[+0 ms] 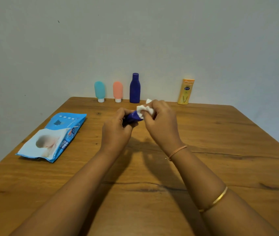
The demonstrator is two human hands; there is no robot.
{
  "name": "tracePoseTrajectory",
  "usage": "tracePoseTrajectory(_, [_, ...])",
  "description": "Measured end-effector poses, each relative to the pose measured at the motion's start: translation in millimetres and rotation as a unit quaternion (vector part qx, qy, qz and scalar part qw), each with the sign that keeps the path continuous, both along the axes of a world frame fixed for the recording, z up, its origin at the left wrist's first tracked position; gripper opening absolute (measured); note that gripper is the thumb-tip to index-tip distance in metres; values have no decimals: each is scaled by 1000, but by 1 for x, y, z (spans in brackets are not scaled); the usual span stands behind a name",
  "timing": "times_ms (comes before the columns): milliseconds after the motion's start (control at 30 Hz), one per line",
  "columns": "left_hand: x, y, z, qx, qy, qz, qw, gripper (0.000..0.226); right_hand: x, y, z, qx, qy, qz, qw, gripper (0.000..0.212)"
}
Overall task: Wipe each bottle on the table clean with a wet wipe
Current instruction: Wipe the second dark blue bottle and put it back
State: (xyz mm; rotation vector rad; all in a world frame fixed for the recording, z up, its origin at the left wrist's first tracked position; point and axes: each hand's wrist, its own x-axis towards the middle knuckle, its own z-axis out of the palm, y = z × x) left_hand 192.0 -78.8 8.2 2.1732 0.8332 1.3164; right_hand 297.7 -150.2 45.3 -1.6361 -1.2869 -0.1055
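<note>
My left hand grips a small dark blue bottle, held on its side above the middle of the wooden table. My right hand pinches a crumpled white wet wipe against the bottle's far end. Most of the bottle is hidden by my fingers. Along the far edge by the wall stand a teal tube, a pink tube, a tall dark blue bottle and a yellow lotion bottle.
A blue pack of wet wipes lies flat on the table's left side, its flap partly lifted. A pale wall stands right behind the row of bottles. The table's left and right edges slant towards me.
</note>
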Motion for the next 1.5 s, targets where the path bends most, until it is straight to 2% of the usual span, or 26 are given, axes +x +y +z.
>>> tracePoseTrajectory(100, [1,0,0,-3,-11,9,1000,20,-18,0,-7,14,-55,40,998,9])
tracePoseTrajectory(233, [-1,-3,-2,-7,-6,-8,1000,30,5,2,-2,21,35,-11,999,17])
tracePoseTrajectory(400, [2,-1,-2,-18,-12,3,1000,26,-15,2,-10,35,-5,50,998,16])
tracePoseTrajectory(567, [-3,-1,-4,-22,-7,-4,1000,33,7,4,-7,3,73,0,997,14])
tracePoseTrajectory(700, [1,-2,-2,-26,1,9,1000,29,-16,2,-15,24,-4,22,999,9])
tracePoseTrajectory(767, [1,-3,-1,-16,2,2,1000,30,-12,3,-16,44,37,2,998,9])
tracePoseTrajectory(867, [0,-7,-1,-25,0,-5,1000,33,4,5,-12,25,108,-32,993,9])
tracePoseTrajectory(967, [2,-6,-1,-22,8,8,1000,31,-4,4,-14,22,86,-26,996,9])
tracePoseTrajectory(1133, [5,-7,-1,-10,12,21,1000,8,-28,2,-20,57,-1,40,998,10])
tracePoseTrajectory(1200, [6,-9,1,-7,-2,12,1000,11,-27,1,-19,73,18,54,996,11])
tracePoseTrajectory(1267, [5,-9,1,-4,-17,-3,1000,20,-22,1,-16,86,74,61,992,11])
tracePoseTrajectory(1333, [3,-9,-1,-5,-14,-10,1000,27,-13,1,-15,79,109,39,990,11])
tracePoseTrajectory(1433, [1,-11,-4,-32,-30,-27,999,34,2,2,-16,39,90,-20,995,11])
tracePoseTrajectory(1500, [-1,-12,-6,-45,-56,-40,997,35,14,5,-20,-9,133,-42,990,9])
